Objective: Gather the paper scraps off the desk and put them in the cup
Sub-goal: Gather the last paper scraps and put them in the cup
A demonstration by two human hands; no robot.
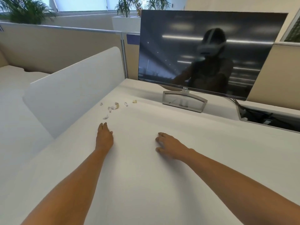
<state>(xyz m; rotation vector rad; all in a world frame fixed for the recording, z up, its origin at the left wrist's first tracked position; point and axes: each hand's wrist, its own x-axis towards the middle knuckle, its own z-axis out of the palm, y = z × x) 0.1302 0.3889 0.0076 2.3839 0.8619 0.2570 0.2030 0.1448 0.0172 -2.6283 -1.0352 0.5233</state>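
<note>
White laminate covered the desk (162,176), and toward its far left edge lay the scraps (113,107), a loose scatter of small crumpled bits. The left hand (104,137) lay low over the desk, fingers straight and together, pointing at the scraps and holding nothing. Only bare desk lay between its fingertips and the nearest scrap. The right hand (170,146) rested well apart to the right, fingers spread and relaxed, also empty. A white divider (73,88) ran close along the left of the scraps. A dark monitor (203,51) on a grey stand (184,101) stood behind and to the right of them. An open cable slot (267,118) lay at the far right, and plants (24,10) stood in the background.
</note>
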